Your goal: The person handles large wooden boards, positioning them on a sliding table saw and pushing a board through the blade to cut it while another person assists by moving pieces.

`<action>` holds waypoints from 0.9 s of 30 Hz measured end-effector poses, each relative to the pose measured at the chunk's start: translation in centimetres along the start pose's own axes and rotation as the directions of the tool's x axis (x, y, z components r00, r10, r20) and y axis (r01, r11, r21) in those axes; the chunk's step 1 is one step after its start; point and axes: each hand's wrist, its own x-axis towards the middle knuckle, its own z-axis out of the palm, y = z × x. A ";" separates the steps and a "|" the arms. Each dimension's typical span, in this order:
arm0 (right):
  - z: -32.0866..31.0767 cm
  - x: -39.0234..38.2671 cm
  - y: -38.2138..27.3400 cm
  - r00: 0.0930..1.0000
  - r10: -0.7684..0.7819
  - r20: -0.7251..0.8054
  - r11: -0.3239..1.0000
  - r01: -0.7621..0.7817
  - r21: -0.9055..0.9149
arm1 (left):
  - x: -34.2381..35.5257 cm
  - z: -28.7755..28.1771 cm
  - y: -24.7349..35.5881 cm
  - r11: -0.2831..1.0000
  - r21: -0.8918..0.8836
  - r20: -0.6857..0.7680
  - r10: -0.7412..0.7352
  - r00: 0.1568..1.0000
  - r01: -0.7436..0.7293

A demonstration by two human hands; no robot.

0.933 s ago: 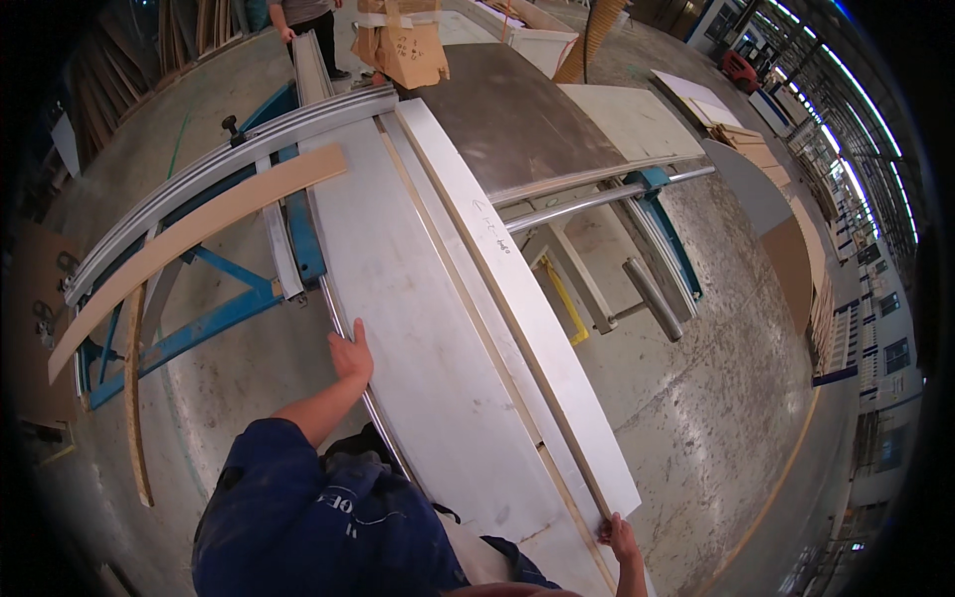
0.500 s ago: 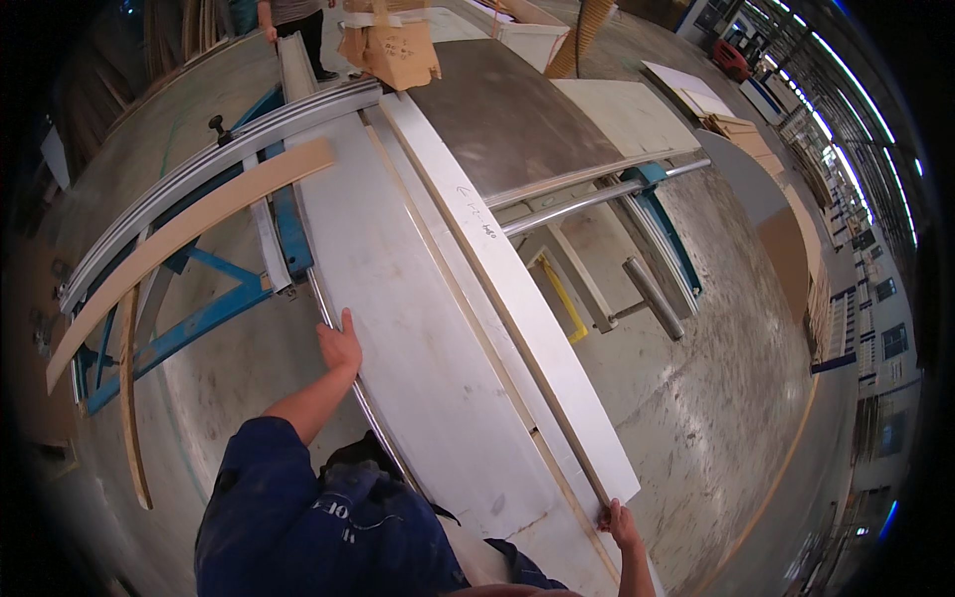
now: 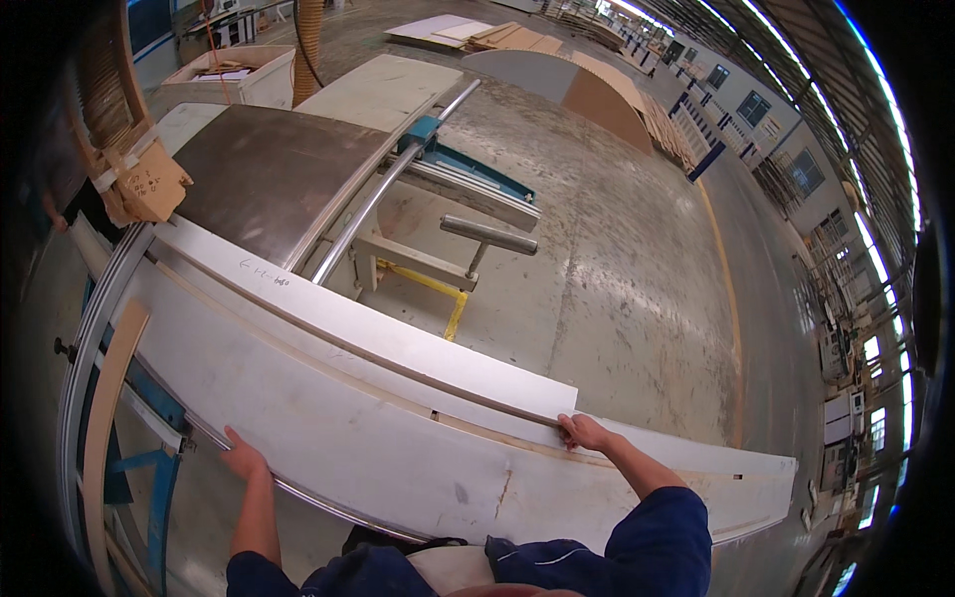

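The view had swung to the right since the earlier frames, bringing the pale machine table [image 3: 318, 398] round from a steep slant to lie more nearly across the picture; both hands kept about the same places on it. The white strip [image 3: 418, 343] lay flat along the table's far long side, beside the dark tabletop [image 3: 269, 169], with its handwritten mark [image 3: 264, 272] uppermost. Its far end reached the foot of the metal fence [image 3: 107, 274]; whether the two touched could not be told. The right hand [image 3: 585, 433] was closed on the strip's near corner, fingers curled at the edge. The left hand [image 3: 245, 460] rested at the table's near edge, above the bright rail [image 3: 328, 507]; whether its fingers gripped there could not be told.

As judged, the step was one of guiding and steadying, and good practice called for light pressure from the right hand, down and along the strip's length, since sideways force on so long a piece would have swung the far end. The left hand was best kept at the edge, well apart from the strip, and the tan board [image 3: 111, 373] near the fence left undisturbed.
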 end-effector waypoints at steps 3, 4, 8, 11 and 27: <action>0.0 0.2 -0.6 0.999 0.043 0.000 0.998 -0.043 -0.036 | 0.7 0.1 -0.2 0.999 0.051 0.014 0.009 1.000 -0.010; 0.1 0.3 -0.8 1.000 0.011 -0.004 1.000 -0.011 -0.024 | 1.0 0.0 -0.3 0.998 0.063 0.014 0.001 1.000 -0.002; 0.6 0.5 -1.1 1.000 0.007 0.005 1.000 -0.007 -0.010 | 1.7 -0.6 -0.3 0.996 0.075 0.013 0.038 0.999 -0.039; 0.4 0.4 -1.5 1.000 0.012 0.005 1.000 -0.013 0.014 | 1.8 -1.0 0.4 1.000 -0.003 0.078 0.019 0.997 -0.019; -0.6 -0.7 -2.6 1.000 0.007 0.008 0.998 -0.008 0.059 | 1.4 -3.5 2.9 0.991 0.125 -0.009 -0.040 0.999 0.041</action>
